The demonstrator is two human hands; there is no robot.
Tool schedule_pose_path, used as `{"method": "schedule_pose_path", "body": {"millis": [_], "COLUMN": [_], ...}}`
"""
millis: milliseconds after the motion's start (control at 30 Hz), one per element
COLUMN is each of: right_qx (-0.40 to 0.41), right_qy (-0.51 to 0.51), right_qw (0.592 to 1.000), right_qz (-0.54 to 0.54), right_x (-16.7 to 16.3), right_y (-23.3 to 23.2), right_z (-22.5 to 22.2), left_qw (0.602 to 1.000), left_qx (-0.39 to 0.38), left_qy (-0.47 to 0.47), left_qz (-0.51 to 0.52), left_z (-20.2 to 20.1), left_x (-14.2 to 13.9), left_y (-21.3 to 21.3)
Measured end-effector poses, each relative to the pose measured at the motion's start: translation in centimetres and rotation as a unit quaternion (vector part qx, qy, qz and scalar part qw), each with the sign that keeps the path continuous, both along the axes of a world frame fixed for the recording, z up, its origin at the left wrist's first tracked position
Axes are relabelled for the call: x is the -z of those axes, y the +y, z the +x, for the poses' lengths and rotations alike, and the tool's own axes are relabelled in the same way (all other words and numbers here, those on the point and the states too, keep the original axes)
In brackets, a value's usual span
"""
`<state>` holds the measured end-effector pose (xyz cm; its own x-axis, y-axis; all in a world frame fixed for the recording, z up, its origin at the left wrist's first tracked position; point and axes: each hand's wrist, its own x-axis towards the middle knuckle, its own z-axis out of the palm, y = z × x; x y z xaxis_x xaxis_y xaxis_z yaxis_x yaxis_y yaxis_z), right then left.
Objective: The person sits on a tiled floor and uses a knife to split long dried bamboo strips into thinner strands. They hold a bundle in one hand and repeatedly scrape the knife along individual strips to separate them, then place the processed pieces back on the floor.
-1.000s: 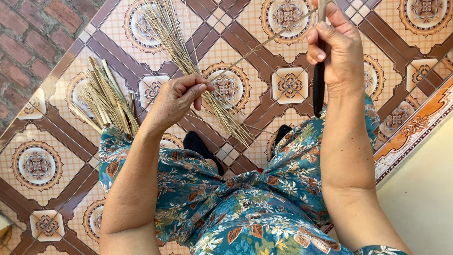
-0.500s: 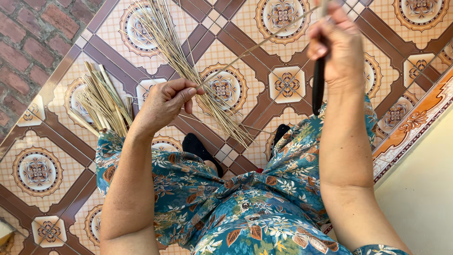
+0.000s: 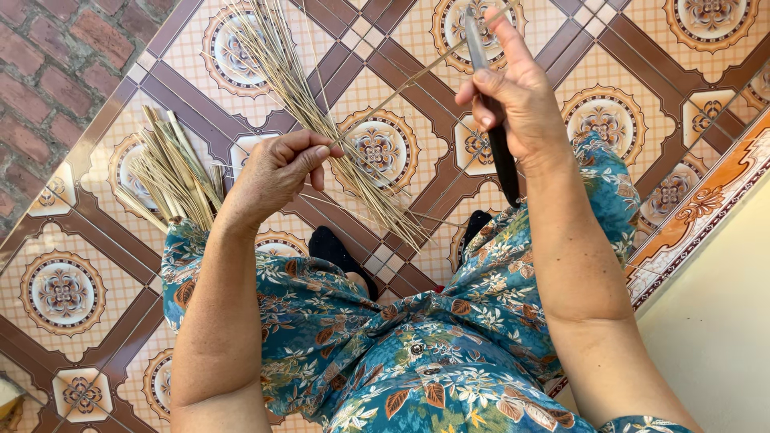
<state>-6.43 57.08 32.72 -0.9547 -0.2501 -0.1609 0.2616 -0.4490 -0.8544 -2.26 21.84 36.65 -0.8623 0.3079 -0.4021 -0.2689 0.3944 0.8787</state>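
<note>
Two hands are busy over the tiled floor (image 3: 658, 72): the left hand (image 3: 277, 168) pinches a fanned bundle of thin straw-coloured sticks (image 3: 321, 120) above the lap, while the right hand (image 3: 513, 92) grips a dark-handled knife (image 3: 499, 152) and one single stick (image 3: 401, 84). Stripping that stick looks underway; adding it to the bundle likely needs a steady pinch. More sticks (image 3: 172, 172) lie far left.

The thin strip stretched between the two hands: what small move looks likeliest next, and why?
Probably the right hand draws its knife further along the strip. The blade lies against the strip at that hand, the left hand pinches the strip's other end with the bundle of sticks, and the strip runs taut between them.
</note>
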Motion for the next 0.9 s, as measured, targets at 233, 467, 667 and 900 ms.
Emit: {"method": "schedule_pose_path", "body": {"millis": [233,467,667,900], "right_qx": [0.075,0.138,0.279,0.133], "right_qy": [-0.003,0.021,0.033,0.11], "right_qw": [0.994,0.985,0.95,0.985], "right_qz": [-0.085,-0.106,-0.135,-0.024], "right_x": [1.2,4.4,4.8,3.3], "right_y": [1.2,4.4,8.4,6.2], "right_z": [-1.1,-2.6,-3.4,-1.9], "left_qw": [1.0,1.0,0.999,1.0], "left_qx": [0.001,0.006,-0.004,-0.008], "left_qy": [0.008,0.005,0.018,0.02], "left_qz": [0.012,0.026,0.029,0.004], "left_z": [0.1,0.0,0.0,-0.1], "left_x": [0.3,0.7,0.5,-0.2], "left_y": [-0.2,-0.5,-1.0,-0.7]}}
